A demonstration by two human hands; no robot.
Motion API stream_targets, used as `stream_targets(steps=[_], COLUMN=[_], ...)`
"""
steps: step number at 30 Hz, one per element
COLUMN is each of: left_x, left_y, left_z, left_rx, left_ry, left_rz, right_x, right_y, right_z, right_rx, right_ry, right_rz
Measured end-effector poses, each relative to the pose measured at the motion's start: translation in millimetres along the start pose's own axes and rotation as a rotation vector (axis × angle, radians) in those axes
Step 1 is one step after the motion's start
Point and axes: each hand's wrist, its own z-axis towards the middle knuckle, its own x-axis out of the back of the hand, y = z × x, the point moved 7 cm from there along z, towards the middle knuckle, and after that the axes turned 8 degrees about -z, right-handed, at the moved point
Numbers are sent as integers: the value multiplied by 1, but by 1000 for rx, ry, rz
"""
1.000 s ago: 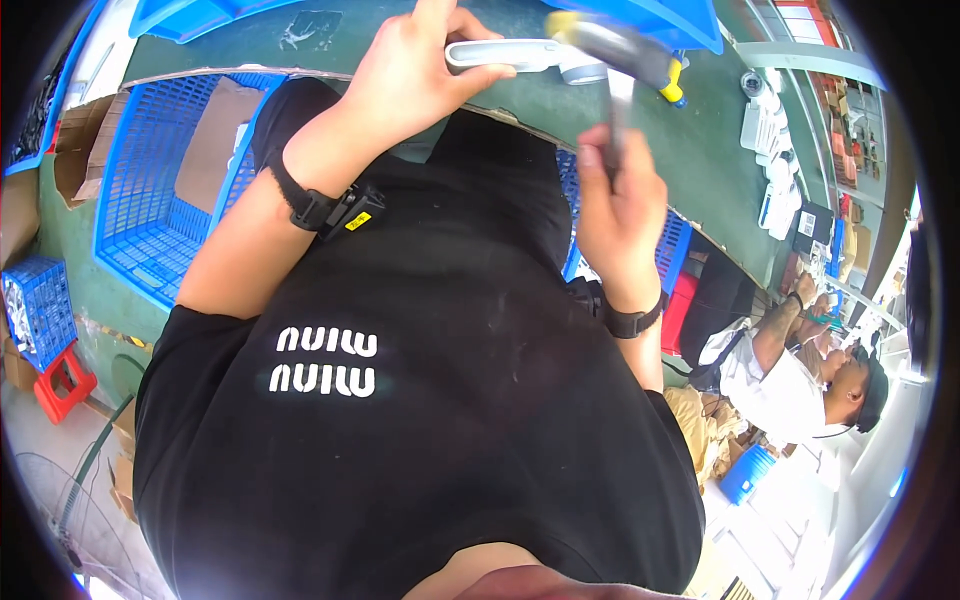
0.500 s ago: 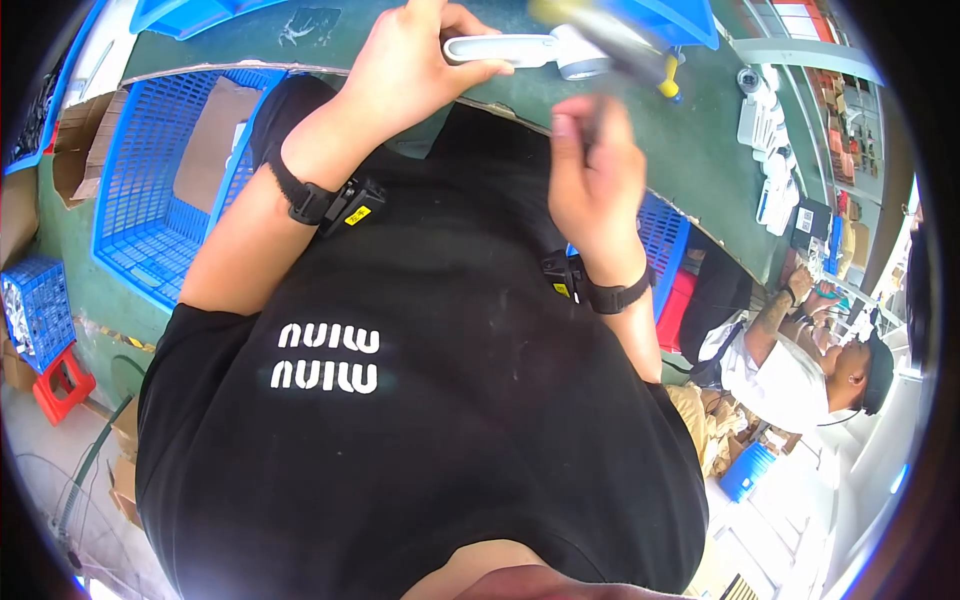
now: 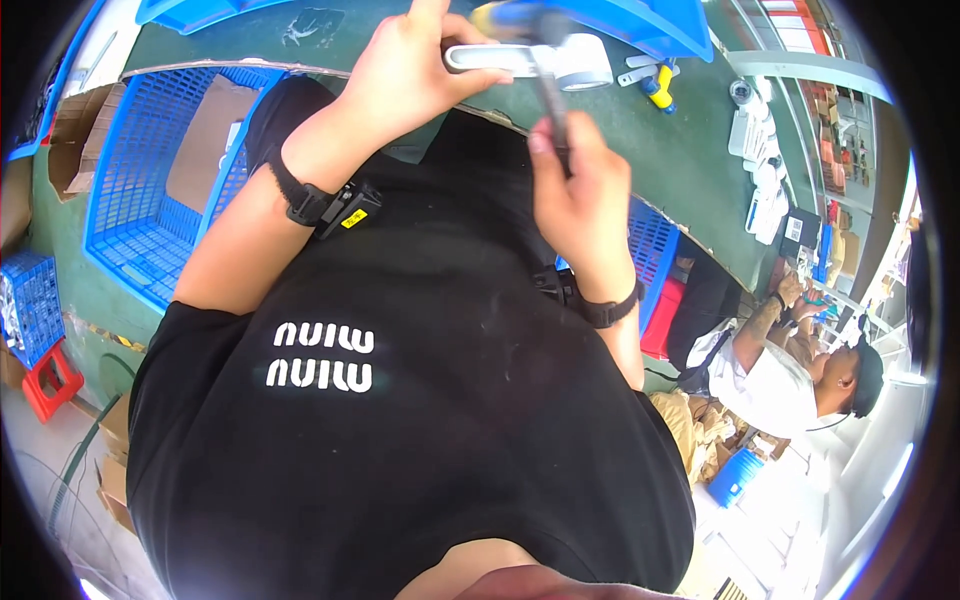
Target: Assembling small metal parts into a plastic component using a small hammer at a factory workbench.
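Note:
My left hand (image 3: 400,80) grips the end of a white part with a slot-like grey inset and a round head (image 3: 586,64), above the green table. In my right hand (image 3: 585,185) is the dark handle of a hammer (image 3: 550,95). The hammer's head, blurred by motion, shows yellow and blue and lies across the middle of the white part. Whether the two touch cannot be made out. To the right of the round head lies a yellow and blue tool (image 3: 658,90) beside small white pieces.
Blue trays (image 3: 650,25) line the far side of the table. A blue crate (image 3: 140,230) stands at my left, beside cardboard. White parts (image 3: 765,170) sit in a row along the right, where another person (image 3: 770,375) works. A red stool (image 3: 52,380) is at far left.
The hammer and my right hand have shifted left, so the handle now crosses the white part and more of its round head shows. My left hand keeps its grip nearly in place.

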Motion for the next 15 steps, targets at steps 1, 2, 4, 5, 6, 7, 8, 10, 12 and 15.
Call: stream_targets(steps=[1,2,4,5,6,7,8,10,12,15], left_x=[-2,-2,-2,-2,-3,-4,-4,-6,-7,-8], left_y=[3,6,10,9,9,8,3,9,8,6], left_z=[0,-1,-1,-2,-4,-6,-6,-7,-8,-9], left_rx=[-7,-6,2,1,-57,-114,-114,-306,-288,-290], left_ry=[-20,-22,-19,-14,-27,-39,-34,-52,-46,-49], left_rz=[15,14,-61,-62,12,88,89,208,205,211], right_x=[7,10,10,11,11,16,10,3,17,33], right_y=[1,5,18,26,34,40,40,47,49,33], right_z=[-4,-7,-14,-16,-19,-17,-11,-10,-19,-30], right_rx=[-50,-79,-61,-8,-77,-73,-43,-42,-177,-193], right_ry=[77,169,321,377,352,349,156,-82,23,283], right_rz=[45,234,490,557,441,441,154,-126,20,724])
